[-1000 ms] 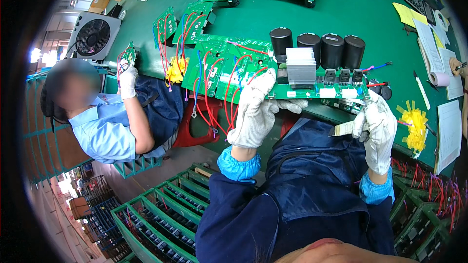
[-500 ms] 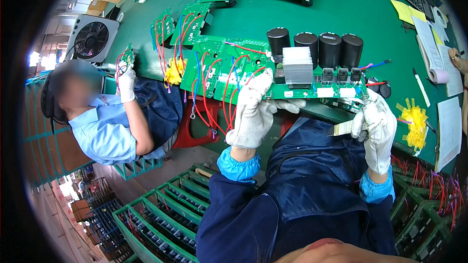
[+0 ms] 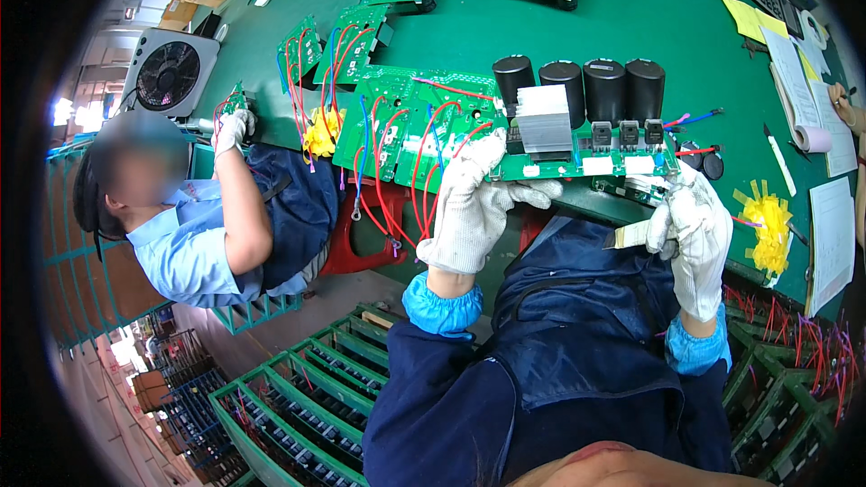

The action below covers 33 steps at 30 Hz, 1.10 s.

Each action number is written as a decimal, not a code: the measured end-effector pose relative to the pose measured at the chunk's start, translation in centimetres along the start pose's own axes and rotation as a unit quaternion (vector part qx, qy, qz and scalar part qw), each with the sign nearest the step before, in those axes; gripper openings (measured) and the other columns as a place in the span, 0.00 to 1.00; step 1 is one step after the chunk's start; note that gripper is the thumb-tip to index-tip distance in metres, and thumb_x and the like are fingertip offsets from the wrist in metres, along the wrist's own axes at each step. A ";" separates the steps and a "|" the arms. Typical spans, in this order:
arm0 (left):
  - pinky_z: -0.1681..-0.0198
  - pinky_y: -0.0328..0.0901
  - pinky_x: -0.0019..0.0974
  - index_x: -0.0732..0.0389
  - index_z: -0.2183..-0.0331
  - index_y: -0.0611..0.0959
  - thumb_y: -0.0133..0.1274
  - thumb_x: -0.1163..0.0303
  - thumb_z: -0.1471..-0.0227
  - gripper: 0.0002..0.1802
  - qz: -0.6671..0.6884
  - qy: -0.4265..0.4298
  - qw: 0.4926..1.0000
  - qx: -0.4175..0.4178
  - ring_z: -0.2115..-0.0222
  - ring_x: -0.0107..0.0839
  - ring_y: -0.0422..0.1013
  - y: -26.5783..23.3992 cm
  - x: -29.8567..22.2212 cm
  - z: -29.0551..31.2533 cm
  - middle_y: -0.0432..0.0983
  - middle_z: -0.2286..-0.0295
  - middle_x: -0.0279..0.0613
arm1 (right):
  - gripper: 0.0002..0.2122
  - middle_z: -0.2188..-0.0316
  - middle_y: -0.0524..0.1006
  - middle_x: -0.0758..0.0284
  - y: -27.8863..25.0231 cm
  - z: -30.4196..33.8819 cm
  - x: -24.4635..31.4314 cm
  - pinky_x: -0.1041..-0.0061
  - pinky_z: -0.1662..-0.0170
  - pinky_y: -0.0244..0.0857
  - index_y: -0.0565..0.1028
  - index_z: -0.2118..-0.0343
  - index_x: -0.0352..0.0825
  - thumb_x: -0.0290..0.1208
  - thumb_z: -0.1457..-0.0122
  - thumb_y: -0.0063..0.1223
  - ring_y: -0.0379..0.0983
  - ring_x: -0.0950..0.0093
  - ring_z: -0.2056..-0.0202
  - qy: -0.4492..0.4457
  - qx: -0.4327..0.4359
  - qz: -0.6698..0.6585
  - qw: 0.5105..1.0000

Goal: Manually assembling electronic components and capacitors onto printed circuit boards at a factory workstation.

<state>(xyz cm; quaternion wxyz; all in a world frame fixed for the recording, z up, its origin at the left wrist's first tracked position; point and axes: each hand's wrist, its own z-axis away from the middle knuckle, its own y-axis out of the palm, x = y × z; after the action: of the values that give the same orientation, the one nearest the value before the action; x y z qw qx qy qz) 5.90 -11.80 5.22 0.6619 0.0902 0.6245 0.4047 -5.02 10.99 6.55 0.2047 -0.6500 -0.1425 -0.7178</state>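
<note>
I hold a green circuit board (image 3: pixel 532 167) at the table's near edge, its parts facing up and away from me. Tall black capacitors (image 3: pixel 605 90), a silver finned heat sink (image 3: pixel 544 122) and several small black components stand on it. My left hand (image 3: pixel 468 207), in a white knit glove, is closed on its left end, fingers reaching underneath. At the right end, my gloved right hand (image 3: pixel 696 239) grips the corner. A short, flat, pale strip (image 3: pixel 630 234) with a dark end also sticks out of the right hand; its kind is unclear.
Wired green boards (image 3: pixel 397 126) lie left of mine, others at the far edge. Yellow tape pieces (image 3: pixel 767 227), a white pen-like tool (image 3: pixel 779 160) and papers (image 3: pixel 831 234) lie right. A co-worker (image 3: pixel 194 216) sits left near a fan (image 3: pixel 170 72). Green racks (image 3: pixel 298 397) stand below.
The board in my hands has tilted slightly, its capacitors shifting a little left. My hands keep their hold. The co-worker's raised hand has moved up, toward the table.
</note>
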 end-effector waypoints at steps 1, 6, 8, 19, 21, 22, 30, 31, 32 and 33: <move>0.68 0.77 0.43 0.75 0.55 0.75 0.45 0.59 0.37 0.24 0.007 -0.001 1.000 0.000 0.68 0.50 0.80 0.0 0.0 -0.1 0.80 0.66 0.60 | 0.24 0.86 0.71 0.73 0.0 0.0 0.1 0.87 0.84 0.45 0.71 0.45 0.30 0.45 0.34 0.45 0.58 0.88 0.86 0.001 -0.001 0.000 1.000; 0.68 0.77 0.43 0.74 0.55 0.75 0.45 0.60 0.38 0.23 0.028 0.001 1.000 0.012 0.68 0.52 0.80 -0.7 0.5 -0.2 0.80 0.66 0.60 | 0.23 0.86 0.71 0.72 -0.2 0.0 0.1 0.87 0.84 0.46 0.72 0.46 0.30 0.44 0.34 0.45 0.59 0.87 0.87 -0.017 0.005 0.015 1.000; 0.69 0.77 0.44 0.74 0.54 0.74 0.45 0.61 0.38 0.22 0.041 0.000 0.999 -0.007 0.69 0.54 0.79 -0.7 0.6 -0.2 0.80 0.66 0.59 | 0.22 0.86 0.71 0.72 0.1 0.1 0.2 0.86 0.83 0.47 0.72 0.46 0.30 0.43 0.34 0.45 0.59 0.87 0.86 -0.021 0.003 0.018 1.000; 0.74 0.75 0.43 0.75 0.49 0.71 0.48 0.61 0.41 0.27 0.046 -0.002 0.998 -0.034 0.71 0.54 0.78 -1.0 0.7 -0.5 0.79 0.64 0.62 | 0.20 0.86 0.71 0.70 0.1 0.3 0.8 0.85 0.82 0.50 0.72 0.47 0.26 0.39 0.34 0.44 0.61 0.85 0.86 -0.030 0.034 0.005 0.999; 0.74 0.75 0.43 0.75 0.49 0.71 0.48 0.61 0.42 0.27 0.044 -0.004 0.998 -0.035 0.71 0.55 0.78 -1.1 0.7 -0.5 0.78 0.63 0.62 | 0.20 0.87 0.71 0.69 -0.2 0.4 0.0 0.84 0.82 0.52 0.72 0.47 0.26 0.38 0.34 0.44 0.62 0.85 0.86 -0.070 0.017 0.063 0.995; 0.73 0.76 0.44 0.74 0.51 0.72 0.48 0.63 0.42 0.25 0.066 -0.002 0.998 -0.019 0.71 0.53 0.79 -1.2 0.6 -0.6 0.79 0.64 0.59 | 0.20 0.87 0.71 0.69 -0.6 0.4 -0.3 0.84 0.82 0.52 0.72 0.47 0.26 0.38 0.34 0.44 0.62 0.85 0.86 -0.070 0.017 0.063 0.995; 0.72 0.74 0.46 0.67 0.52 0.75 0.48 0.64 0.43 0.21 0.134 0.005 0.990 -0.035 0.70 0.47 0.78 -1.1 1.0 -0.4 0.79 0.62 0.53 | 0.19 0.78 0.71 0.65 -1.0 0.9 -0.9 0.78 0.75 0.57 0.73 0.48 0.29 0.35 0.38 0.48 0.66 0.78 0.79 -0.084 0.039 0.154 0.984; 0.73 0.74 0.45 0.66 0.53 0.76 0.48 0.64 0.43 0.20 0.137 0.017 0.990 -0.030 0.70 0.45 0.78 -1.0 1.0 -0.3 0.80 0.63 0.51 | 0.19 0.74 0.71 0.63 -1.1 1.0 -1.0 0.76 0.72 0.59 0.74 0.49 0.30 0.34 0.40 0.50 0.67 0.74 0.75 -0.064 0.048 0.171 0.982; 0.73 0.74 0.45 0.65 0.54 0.76 0.47 0.64 0.43 0.19 0.140 0.029 0.989 -0.026 0.70 0.43 0.78 -1.0 1.0 -0.3 0.80 0.64 0.50 | 0.19 0.69 0.71 0.61 -1.3 1.0 -1.1 0.73 0.69 0.61 0.74 0.49 0.31 0.33 0.42 0.52 0.68 0.71 0.71 -0.045 0.057 0.187 0.980; 0.73 0.74 0.45 0.65 0.54 0.76 0.47 0.64 0.43 0.19 0.140 0.028 0.989 -0.025 0.70 0.43 0.78 -1.0 1.1 -0.3 0.80 0.64 0.50 | 0.19 0.65 0.72 0.59 -1.5 1.1 -1.1 0.70 0.66 0.62 0.75 0.50 0.33 0.32 0.44 0.54 0.70 0.68 0.68 -0.025 0.064 0.204 0.976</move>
<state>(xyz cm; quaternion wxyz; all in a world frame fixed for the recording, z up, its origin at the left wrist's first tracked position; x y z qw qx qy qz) 5.91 -11.89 3.74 0.5826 0.1485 0.6137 0.5117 -4.70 12.91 5.64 0.3847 -0.6689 -0.0577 -0.6335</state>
